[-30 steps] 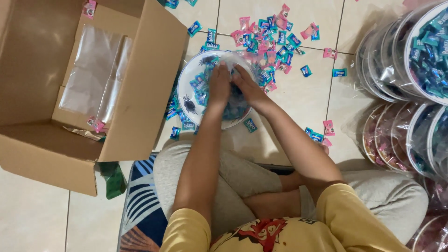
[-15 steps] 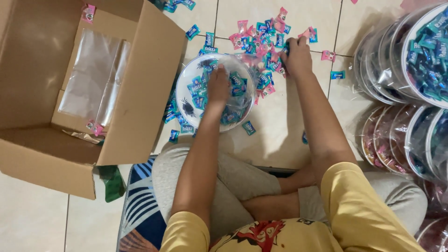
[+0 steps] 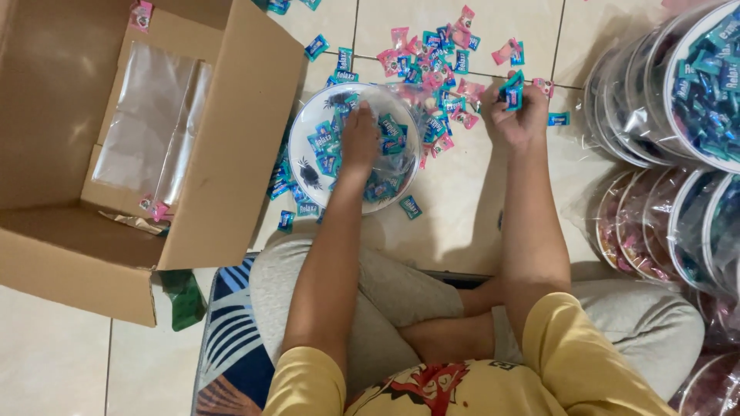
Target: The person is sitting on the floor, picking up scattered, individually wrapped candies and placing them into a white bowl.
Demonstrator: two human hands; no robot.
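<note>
At nine o'clock stood an open cardboard box (image 3: 116, 139). Filled tubs (image 3: 678, 92) were stacked at three o'clock. At centre, a clear tub (image 3: 308, 139) held the left hand (image 3: 360, 139), fingers in the sweets; grip undeterminable. Loose sweets (image 3: 439, 69) lay at twelve o'clock, nearer the right hand (image 3: 515, 115), which pinched blue sweets (image 3: 512, 92).

You wear a mustard-yellow short-sleeved shirt with a red and white printed figure on its front, at the bottom centre of the frame, and light grey trousers over your folded legs. Your forearms and both hands are bare.
</note>
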